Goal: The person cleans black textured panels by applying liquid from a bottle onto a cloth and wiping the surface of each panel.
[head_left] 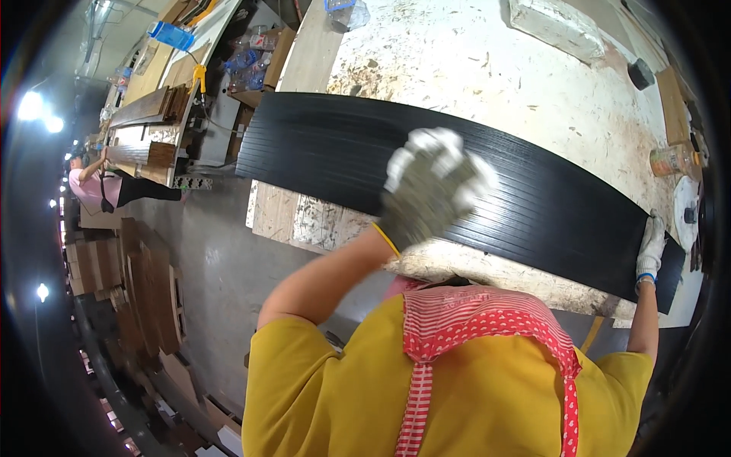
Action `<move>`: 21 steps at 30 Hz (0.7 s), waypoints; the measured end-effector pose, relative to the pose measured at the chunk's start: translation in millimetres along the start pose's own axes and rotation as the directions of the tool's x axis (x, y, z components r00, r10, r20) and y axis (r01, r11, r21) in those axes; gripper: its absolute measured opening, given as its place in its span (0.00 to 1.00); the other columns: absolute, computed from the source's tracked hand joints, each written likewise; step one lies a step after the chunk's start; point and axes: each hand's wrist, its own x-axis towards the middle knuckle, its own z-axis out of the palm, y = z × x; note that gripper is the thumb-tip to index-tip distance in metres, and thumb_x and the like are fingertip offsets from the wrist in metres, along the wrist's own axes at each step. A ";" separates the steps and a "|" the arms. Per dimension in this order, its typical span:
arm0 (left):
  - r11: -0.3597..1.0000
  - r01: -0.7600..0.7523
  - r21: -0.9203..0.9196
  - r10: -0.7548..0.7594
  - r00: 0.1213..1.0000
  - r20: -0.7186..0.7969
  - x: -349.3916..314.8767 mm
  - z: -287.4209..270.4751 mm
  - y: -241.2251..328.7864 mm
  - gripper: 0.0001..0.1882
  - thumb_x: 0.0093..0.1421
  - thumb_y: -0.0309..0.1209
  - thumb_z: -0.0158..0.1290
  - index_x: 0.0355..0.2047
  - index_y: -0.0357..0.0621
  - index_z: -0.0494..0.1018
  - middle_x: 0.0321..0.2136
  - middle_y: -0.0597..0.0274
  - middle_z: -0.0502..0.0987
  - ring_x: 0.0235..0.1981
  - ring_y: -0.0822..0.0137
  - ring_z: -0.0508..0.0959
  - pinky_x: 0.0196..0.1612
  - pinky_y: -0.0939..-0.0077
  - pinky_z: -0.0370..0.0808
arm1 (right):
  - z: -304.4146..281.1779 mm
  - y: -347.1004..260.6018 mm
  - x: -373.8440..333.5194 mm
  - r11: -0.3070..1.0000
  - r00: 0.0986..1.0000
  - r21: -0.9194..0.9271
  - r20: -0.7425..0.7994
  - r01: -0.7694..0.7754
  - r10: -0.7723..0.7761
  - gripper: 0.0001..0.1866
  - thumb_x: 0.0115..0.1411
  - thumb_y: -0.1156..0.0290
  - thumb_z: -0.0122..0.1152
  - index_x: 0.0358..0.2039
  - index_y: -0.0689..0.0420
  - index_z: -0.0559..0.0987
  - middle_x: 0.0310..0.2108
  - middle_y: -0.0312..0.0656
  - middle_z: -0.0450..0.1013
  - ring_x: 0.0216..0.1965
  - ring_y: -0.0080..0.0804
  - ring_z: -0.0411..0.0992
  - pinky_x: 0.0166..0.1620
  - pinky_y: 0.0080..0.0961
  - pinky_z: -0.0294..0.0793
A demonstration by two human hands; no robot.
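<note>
A long black board (327, 145) with fine lengthwise grooves lies across the worktable. My left hand (422, 202), in an olive-green glove with a yellow cuff, is blurred over the middle of the board. It is closed on a bunched white cloth (476, 183) that appears to be against the board's surface. At the board's right end is my right hand (652, 247) in a white glove. Its fingers reach over the board to the far edge and grip it there.
The worktable (426, 65) is pale and stained. A white block (556, 29) lies at its back, with a dark round piece (641, 75) and a bottle (674, 161) to the right. Far left, a person (95, 183) stands at another bench near stacked brown boards (152, 289).
</note>
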 end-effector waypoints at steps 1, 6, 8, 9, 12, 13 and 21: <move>0.834 -0.290 0.470 0.274 0.956 0.103 -15.6 6.4 29.0 0.28 0.58 0.47 0.59 0.54 0.46 0.70 0.51 0.51 0.72 0.52 0.55 0.73 0.53 0.60 0.73 | -1.0 1.7 0.0 1.000 0.999 -0.015 0.019 -0.026 0.026 0.17 0.69 0.74 0.47 0.57 0.61 0.72 0.56 0.47 0.72 0.58 0.41 0.69 0.62 0.33 0.67; 0.738 0.222 0.637 -0.353 0.932 0.085 -32.8 -103.6 -40.2 0.24 0.64 0.41 0.54 0.57 0.44 0.69 0.56 0.48 0.71 0.57 0.53 0.71 0.60 0.57 0.68 | -15.3 2.6 -10.3 0.998 1.000 -0.069 0.020 0.008 -0.006 0.18 0.70 0.69 0.47 0.57 0.61 0.73 0.56 0.49 0.72 0.58 0.45 0.69 0.62 0.35 0.65; 0.576 0.161 0.802 -0.285 0.959 0.012 -67.5 -149.8 -77.8 0.24 0.67 0.41 0.49 0.60 0.45 0.67 0.57 0.49 0.70 0.57 0.49 0.70 0.63 0.59 0.65 | -5.4 9.9 1.4 0.994 1.000 -0.104 0.018 -0.011 0.013 0.18 0.70 0.67 0.47 0.57 0.60 0.73 0.57 0.50 0.72 0.59 0.47 0.68 0.62 0.36 0.65; 0.609 0.299 0.735 -0.379 0.923 -0.062 -62.8 -142.2 -63.9 0.28 0.61 0.43 0.55 0.59 0.45 0.69 0.57 0.48 0.71 0.56 0.47 0.70 0.62 0.56 0.65 | -2.0 12.8 2.5 0.994 1.000 -0.107 0.021 -0.016 0.018 0.18 0.70 0.67 0.47 0.57 0.60 0.73 0.57 0.50 0.72 0.59 0.47 0.68 0.62 0.36 0.65; 0.735 -0.081 0.673 -0.037 0.987 0.159 -57.4 -82.3 -22.7 0.30 0.49 0.36 0.65 0.54 0.52 0.72 0.53 0.47 0.70 0.53 0.47 0.70 0.52 0.53 0.72 | 0.2 1.8 1.3 0.994 0.999 -0.103 -0.030 0.029 -0.032 0.17 0.70 0.67 0.48 0.55 0.59 0.75 0.55 0.50 0.73 0.57 0.48 0.70 0.61 0.36 0.67; 0.830 -0.073 0.553 -0.027 0.985 0.171 -53.2 -72.4 9.6 0.31 0.46 0.33 0.66 0.53 0.55 0.71 0.55 0.51 0.68 0.52 0.48 0.70 0.52 0.53 0.71 | -1.2 8.4 -2.4 0.993 0.999 -0.115 -0.033 0.010 -0.014 0.17 0.70 0.67 0.48 0.55 0.59 0.75 0.55 0.50 0.73 0.57 0.48 0.70 0.61 0.36 0.67; 0.625 0.377 0.683 -0.443 0.892 -0.088 -42.8 -176.2 -118.8 0.35 0.63 0.54 0.51 0.60 0.39 0.65 0.57 0.38 0.68 0.58 0.44 0.68 0.59 0.56 0.68 | -1.4 -8.6 3.6 0.992 0.988 -0.023 0.094 -0.125 0.126 0.21 0.70 0.66 0.40 0.60 0.51 0.71 0.62 0.43 0.67 0.66 0.40 0.60 0.67 0.41 0.53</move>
